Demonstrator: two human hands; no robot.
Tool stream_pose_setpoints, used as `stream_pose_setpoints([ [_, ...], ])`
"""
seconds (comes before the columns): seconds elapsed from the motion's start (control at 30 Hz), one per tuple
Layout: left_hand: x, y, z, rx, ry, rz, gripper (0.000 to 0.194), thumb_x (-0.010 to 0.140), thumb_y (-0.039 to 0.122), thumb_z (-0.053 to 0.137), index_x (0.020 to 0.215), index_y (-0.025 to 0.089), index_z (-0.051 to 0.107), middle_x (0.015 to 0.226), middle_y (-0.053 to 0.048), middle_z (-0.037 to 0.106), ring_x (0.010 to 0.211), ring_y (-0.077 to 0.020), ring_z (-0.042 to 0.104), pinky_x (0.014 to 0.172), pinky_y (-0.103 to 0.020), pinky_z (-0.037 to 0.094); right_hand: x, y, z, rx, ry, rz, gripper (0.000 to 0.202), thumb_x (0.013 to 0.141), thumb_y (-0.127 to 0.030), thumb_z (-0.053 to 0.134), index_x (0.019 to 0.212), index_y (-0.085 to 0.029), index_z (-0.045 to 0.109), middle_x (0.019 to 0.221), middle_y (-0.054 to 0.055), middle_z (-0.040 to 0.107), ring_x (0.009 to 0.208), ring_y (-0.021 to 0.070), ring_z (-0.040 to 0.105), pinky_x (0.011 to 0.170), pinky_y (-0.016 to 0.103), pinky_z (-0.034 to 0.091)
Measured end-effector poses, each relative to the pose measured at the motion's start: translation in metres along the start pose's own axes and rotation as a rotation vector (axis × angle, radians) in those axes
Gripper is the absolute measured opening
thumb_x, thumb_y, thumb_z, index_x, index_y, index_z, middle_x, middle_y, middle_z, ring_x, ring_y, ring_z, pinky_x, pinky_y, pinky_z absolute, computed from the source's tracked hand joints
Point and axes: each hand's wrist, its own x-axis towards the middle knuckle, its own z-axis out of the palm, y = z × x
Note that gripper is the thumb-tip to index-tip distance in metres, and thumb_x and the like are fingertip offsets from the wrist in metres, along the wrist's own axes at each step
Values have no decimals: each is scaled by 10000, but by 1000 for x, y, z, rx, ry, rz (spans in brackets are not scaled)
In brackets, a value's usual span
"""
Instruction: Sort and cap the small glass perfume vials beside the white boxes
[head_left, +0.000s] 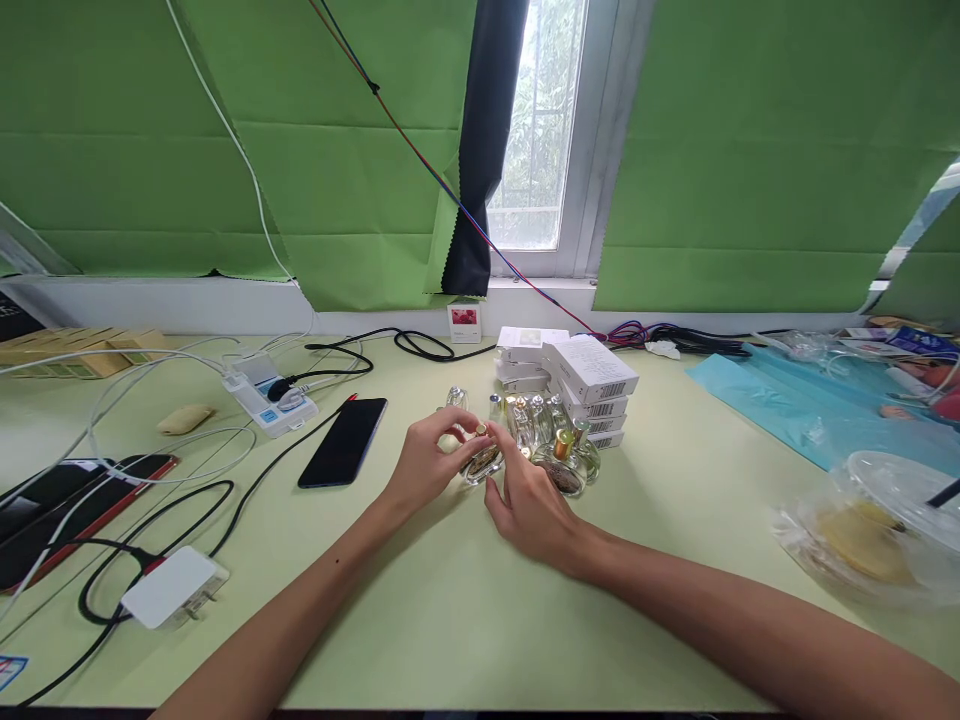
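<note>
A small clear glass perfume bottle (pixel 484 466) with a gold neck stands tilted on the table between my hands. My left hand (pixel 426 462) is closed on it, thumb and fingertips around the gold top. My right hand (pixel 534 508) reaches in from the other side; its index finger is stretched out against the neck, with the thumb apart below. Just right of it stand a gold-topped perfume bottle (pixel 561 472) and a green-tinted one (pixel 588 458). Behind, several clear bottles (pixel 537 420) stand close together. Another glass bottle (pixel 457 397) shows beyond my left fingers.
White boxes (pixel 592 368) are stacked behind the bottles. A black phone (pixel 343 443) lies to the left, near a power strip (pixel 268 397) with cables and a white charger (pixel 175 588). At right are a blue plastic sheet (pixel 772 405) and a bagged lidded container (pixel 862 530).
</note>
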Motion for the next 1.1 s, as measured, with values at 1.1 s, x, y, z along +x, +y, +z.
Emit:
stream_pose_setpoints([
  [1.1, 1, 6, -5, 2, -78, 13, 188, 863, 385, 704, 899, 200, 690, 891, -26, 713, 765, -155, 636, 729, -297, 553, -1, 1, 2, 16, 8, -6, 610, 926, -162, 439, 1508, -145, 260, 674, -56, 569, 506, 130, 532, 631, 252, 494],
])
